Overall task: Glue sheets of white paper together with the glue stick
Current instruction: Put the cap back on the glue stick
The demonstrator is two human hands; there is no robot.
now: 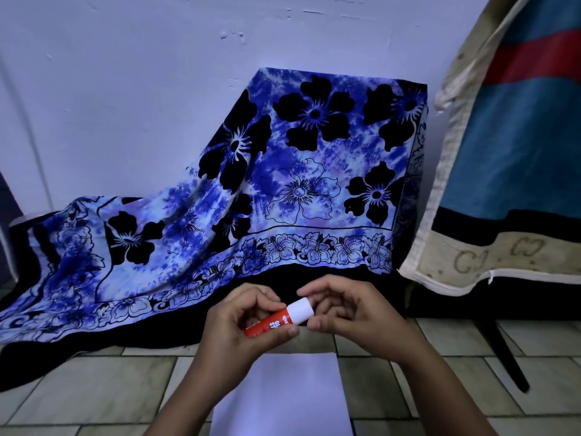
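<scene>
Count: 1 glue stick, red body, with 1 white cap. 2 hands: 1 left hand, 1 right hand. White paper: 1 sheet visible on the floor; can't tell if more are stacked under it. 1 blue floral cloth. 1 striped fabric piece, far right. 1 dark slanted leg beneath it.

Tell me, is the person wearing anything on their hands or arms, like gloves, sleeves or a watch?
Nothing shows. The left hand and right hand are bare, without gloves, rings or a watch. Both forearms are uncovered down to the picture's lower edge, so no sleeve is in view.
</scene>
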